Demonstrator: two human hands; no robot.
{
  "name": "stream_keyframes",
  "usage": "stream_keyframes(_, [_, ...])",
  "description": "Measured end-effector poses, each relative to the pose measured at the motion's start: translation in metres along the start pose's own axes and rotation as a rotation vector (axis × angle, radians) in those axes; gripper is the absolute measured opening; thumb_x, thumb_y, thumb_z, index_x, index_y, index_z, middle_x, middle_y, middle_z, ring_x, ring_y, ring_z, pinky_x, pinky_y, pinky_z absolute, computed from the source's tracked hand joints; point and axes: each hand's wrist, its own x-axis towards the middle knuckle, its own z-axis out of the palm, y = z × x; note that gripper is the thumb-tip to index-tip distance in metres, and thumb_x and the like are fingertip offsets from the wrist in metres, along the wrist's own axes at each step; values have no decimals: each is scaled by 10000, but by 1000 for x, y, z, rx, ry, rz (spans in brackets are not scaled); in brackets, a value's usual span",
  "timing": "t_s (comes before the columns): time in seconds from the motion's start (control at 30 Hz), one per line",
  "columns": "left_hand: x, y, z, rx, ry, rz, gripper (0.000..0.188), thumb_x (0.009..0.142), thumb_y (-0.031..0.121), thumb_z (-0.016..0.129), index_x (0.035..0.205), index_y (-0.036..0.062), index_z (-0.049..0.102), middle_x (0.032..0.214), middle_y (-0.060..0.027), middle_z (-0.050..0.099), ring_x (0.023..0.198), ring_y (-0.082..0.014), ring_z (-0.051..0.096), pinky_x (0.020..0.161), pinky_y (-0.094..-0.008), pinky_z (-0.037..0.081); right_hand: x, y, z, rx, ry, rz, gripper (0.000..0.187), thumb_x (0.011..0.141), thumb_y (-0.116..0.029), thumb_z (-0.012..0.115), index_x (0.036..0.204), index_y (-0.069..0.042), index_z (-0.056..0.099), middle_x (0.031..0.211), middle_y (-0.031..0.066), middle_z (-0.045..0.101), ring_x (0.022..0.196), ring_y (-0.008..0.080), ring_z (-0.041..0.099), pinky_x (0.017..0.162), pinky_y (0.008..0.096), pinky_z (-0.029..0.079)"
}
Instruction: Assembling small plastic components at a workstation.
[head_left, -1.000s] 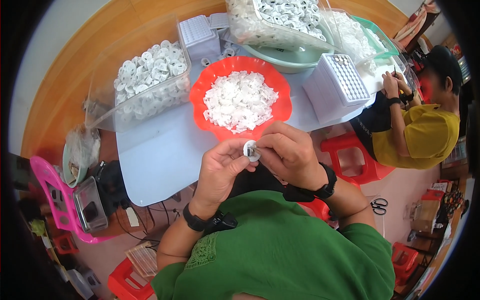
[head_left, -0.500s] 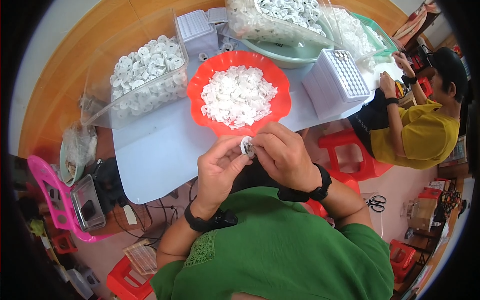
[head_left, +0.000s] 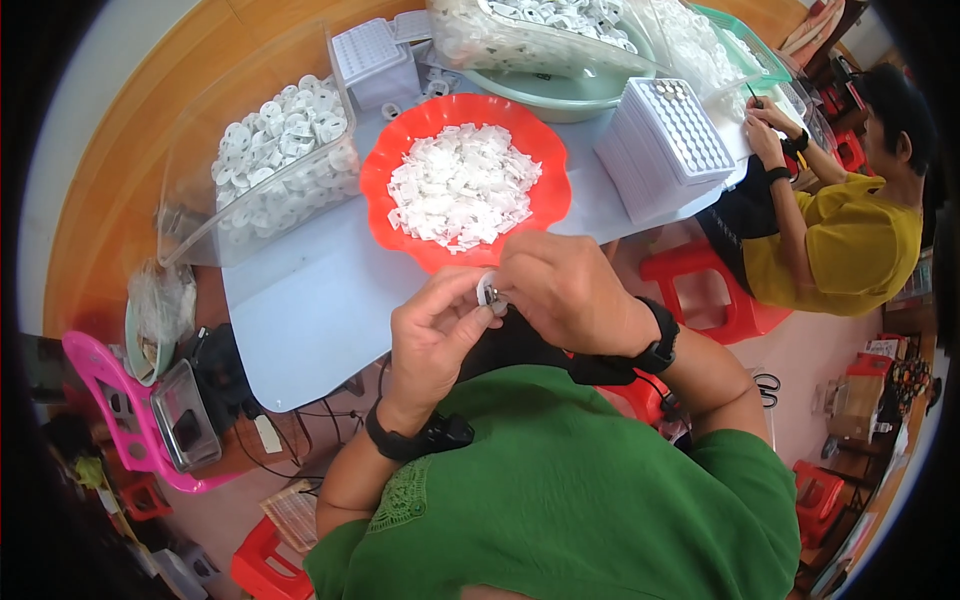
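Close in front of my green shirt, both hands meet over a small round white plastic part [head_left: 485, 288] with a dark metallic bit at its face. My left hand [head_left: 432, 325] is closed, pinching the part between thumb and fingers. From the right, my right hand [head_left: 575, 292] is closed too, its fingertips pressed against the metallic side; what they grip is hidden. Just beyond my hands stands a red wavy-rimmed bowl [head_left: 383, 215] heaped with small white translucent plastic pieces [head_left: 465, 187].
A clear bin [head_left: 185, 215] of round white parts [head_left: 285, 130] stands at left. Stacked white trays [head_left: 660, 150] rise at right; another stack [head_left: 375, 65] is behind. A pale green basin [head_left: 560, 100] sits far back. A co-worker in yellow [head_left: 840, 245] works at right near a red stool [head_left: 710, 290].
My right hand has tilted slightly while both hands stay on the white part. The table's contents have shifted slightly up and left in view. The co-worker's hands have come together around a thin dark item.
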Motion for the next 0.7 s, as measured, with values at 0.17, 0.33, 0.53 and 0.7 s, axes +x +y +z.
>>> stream_keyframes(0.17, [2,1,0,26,-19,22,283,834,-45,572,1115,-74,583,1062,-138,574,861,-177,603,742,-287,519,3,8,-9,253,-74,234,177,665,42,684,762,-13,547,652,73,536,588,200,556,504,290,422])
stream_keyframes(0.33, [3,-1,-2,74,-90,8,278,839,-6,593,1108,-77,583,1052,-145,579,856,-183,606,733,-290,522,5,11,-15,723,-224,608,129,748,23,685,793,-8,569,706,-6,572,670,45,538,584,210,429])
stream_keyframes(0.53, [7,3,-1,-205,-154,-86,291,860,0,592,1141,-68,563,1069,-130,576,881,-189,605,758,-311,527,-3,8,-22,1085,-167,708,141,793,-21,684,897,9,594,771,-9,590,696,51,546,621,203,433])
stream_keyframes(0.7, [7,-4,-2,-162,-174,-58,289,862,-4,587,1143,-68,560,1060,-122,582,882,-188,608,756,-308,528,-6,4,-16,976,-163,757,123,795,-14,674,883,3,591,795,2,597,697,49,551,618,204,439])
